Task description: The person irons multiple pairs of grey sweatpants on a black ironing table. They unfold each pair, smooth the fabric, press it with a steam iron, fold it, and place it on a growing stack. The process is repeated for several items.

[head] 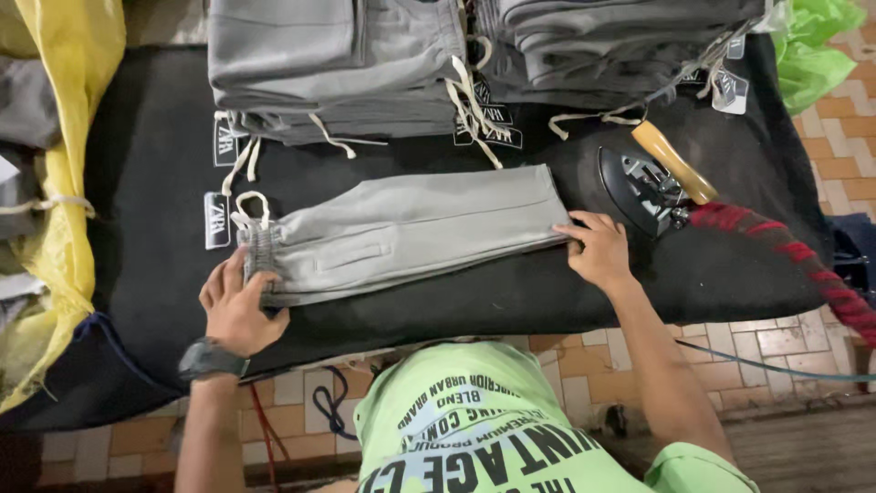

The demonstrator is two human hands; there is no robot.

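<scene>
A folded pair of grey trousers point(411, 228) with a white drawstring lies across the black padded table point(155, 164). My left hand point(235, 306), with a black watch on its wrist, holds the elastic waistband at the left end. On the folded right end rests my right hand point(598, 251), fingers spread flat over the fabric edge.
Two stacks of folded grey garments point(338, 64) point(602, 46) with tags and drawstrings sit at the table's far side. A black iron point(643, 187) with a wooden handle and a red braided cord point(803, 260) lies right of my right hand. A yellow bag point(64, 137) hangs left; a green bag point(812, 46) sits at the top right.
</scene>
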